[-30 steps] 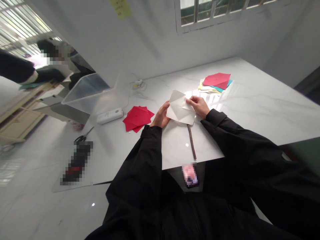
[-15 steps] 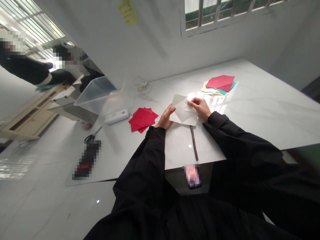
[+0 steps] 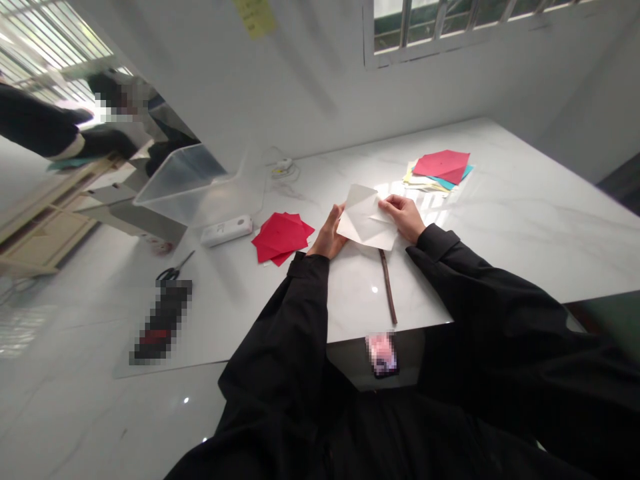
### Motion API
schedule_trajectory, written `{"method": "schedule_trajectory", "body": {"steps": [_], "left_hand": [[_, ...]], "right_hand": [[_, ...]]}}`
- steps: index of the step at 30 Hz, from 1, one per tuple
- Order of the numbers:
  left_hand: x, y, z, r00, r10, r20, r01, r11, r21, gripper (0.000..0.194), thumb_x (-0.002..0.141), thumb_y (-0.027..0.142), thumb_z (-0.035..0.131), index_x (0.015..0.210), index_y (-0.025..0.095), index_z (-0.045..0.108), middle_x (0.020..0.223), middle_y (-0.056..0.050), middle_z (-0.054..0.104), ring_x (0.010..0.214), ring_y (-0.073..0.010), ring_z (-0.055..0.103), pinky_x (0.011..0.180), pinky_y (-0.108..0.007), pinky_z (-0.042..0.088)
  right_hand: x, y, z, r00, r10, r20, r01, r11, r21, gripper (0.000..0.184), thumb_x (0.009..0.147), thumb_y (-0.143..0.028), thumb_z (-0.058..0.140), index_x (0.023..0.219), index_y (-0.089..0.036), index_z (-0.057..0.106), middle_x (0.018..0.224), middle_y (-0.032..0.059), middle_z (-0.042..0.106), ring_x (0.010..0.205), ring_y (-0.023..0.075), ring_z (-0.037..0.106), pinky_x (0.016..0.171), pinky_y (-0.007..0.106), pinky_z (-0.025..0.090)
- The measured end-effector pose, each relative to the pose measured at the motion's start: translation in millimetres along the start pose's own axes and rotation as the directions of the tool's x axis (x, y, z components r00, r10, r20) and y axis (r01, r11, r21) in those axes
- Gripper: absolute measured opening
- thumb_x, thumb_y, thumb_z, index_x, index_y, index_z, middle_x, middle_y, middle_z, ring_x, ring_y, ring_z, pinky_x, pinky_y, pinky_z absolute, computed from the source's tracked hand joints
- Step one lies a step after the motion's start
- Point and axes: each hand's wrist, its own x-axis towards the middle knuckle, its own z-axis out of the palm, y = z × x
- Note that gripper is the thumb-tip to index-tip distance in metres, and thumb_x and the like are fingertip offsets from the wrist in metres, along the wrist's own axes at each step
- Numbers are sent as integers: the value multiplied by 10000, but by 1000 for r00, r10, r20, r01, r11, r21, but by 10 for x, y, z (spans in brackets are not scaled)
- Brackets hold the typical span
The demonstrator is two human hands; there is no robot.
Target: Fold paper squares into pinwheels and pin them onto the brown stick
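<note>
Item: one folded white paper sheet (image 3: 365, 223), lying on the white marble counter (image 3: 530, 233), with your right hand (image 3: 404, 219) pinching its upper right edge and your left hand (image 3: 327, 233) gripping its lower left edge. Flat red paper squares (image 3: 280, 237) sit at 9 o'clock, a thin brown stick (image 3: 386, 287) at 6 o'clock. Keep your pinch even along the crease for a sharp fold.

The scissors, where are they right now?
In the head view, the scissors lie on the marble table, out to the person's left, just above a blurred dark object and down-left of a white power strip.
</note>
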Motion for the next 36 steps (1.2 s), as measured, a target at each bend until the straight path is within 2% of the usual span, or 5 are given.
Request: {"method": "schedule_trajectory", "body": {"steps": [5, 12, 28, 36], "left_hand": [[0, -12, 20, 1000, -9, -23, 8, 999, -44, 673, 1023, 570, 563, 1615, 260, 482, 1504, -107, 663, 1466, -359, 558, 1302, -555, 343], [-6, -7, 15, 1000, -4, -27, 4, 1000, -30, 662, 1021, 569, 576, 1577, 213, 527, 1490, -131, 671, 1467, -359, 560, 1316, -532, 323], [19, -30, -43, 999, 47, 15, -48, 993, 112, 720, 949, 645, 648, 1544, 248, 561, 1438, -118, 706, 1484, -402, 534, 1275, -573, 381], [-14, -2, -10, 998, 69, -7, -67, 986, 153, 557, 1012, 576, 579, 1458, 247, 631, 1347, -86, 758, 1484, -388, 531, 1275, -540, 365]], "right_hand": [[-8, -24, 3, 1000, 5, 8, -5, 1000, -1, 541, 715, -712, 855, 776, -200, 694, 722, 7, 670, 674, 151, 577, 646, 289, 480], [4, -31, 6, 1000, 7, 26, -7, 1000, -5, 549, 717, -721, 848, 778, -197, 697, 709, 4, 658, 674, 151, 570, 638, 287, 473], [2, -21, -3, 1000, 3, 23, -2, 999, -33, 562, 725, -748, 816, 780, -206, 680, 732, 12, 648, 691, 164, 561, 663, 304, 461], [-12, -72, -2, 999, -28, 23, 29, 998, -56, 591, 701, -774, 817, 759, -202, 682, 704, 4, 636, 686, 160, 545, 686, 313, 451]]}}
